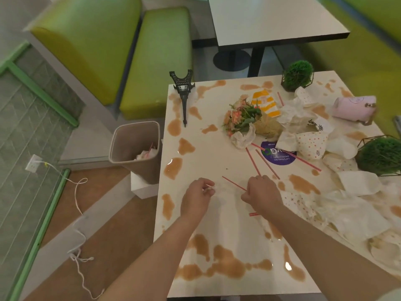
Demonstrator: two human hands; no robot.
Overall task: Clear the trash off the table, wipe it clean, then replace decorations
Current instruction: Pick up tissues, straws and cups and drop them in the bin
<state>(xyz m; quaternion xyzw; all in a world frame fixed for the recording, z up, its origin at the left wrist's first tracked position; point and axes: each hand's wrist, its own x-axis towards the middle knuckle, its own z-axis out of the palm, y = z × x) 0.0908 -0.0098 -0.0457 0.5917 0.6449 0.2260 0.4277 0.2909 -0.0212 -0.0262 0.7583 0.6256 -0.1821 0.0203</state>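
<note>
Trash covers most of the white table (217,213) in the head view, the only one there is. The left hand (196,197) has its fingertips pinched together on a small white scrap (211,188), probably a bit of torn tissue or straw wrapper; it is too small to say which. The right hand (261,195) lies just to the right of that pinch, fingers curled down onto the tabletop, with a red straw (233,183) running into its knuckle side; whether the fingers have closed on the straw I cannot tell. More red straws (252,161) fan out just beyond the right hand, and another short piece (252,213) shows under its wrist.

Well beyond both hands and to the right sits the heap of crumpled napkins (355,209), a dotted paper cup (312,144) and a tipped pink mug (353,109). The bin (134,148) stands on the floor to the left of the left hand, off the table's edge.

Brown spills (225,261) lie nearer the body than both grips, under the forearms, and another puddle (173,168) sits between the left pinch and the bin. The likely slip: a sleeve or forearm drags through the wet, or the light scrap falls short of the bin. Reaching past the flowers (242,118) or the little tower (183,94) could topple them into the liquid.
</note>
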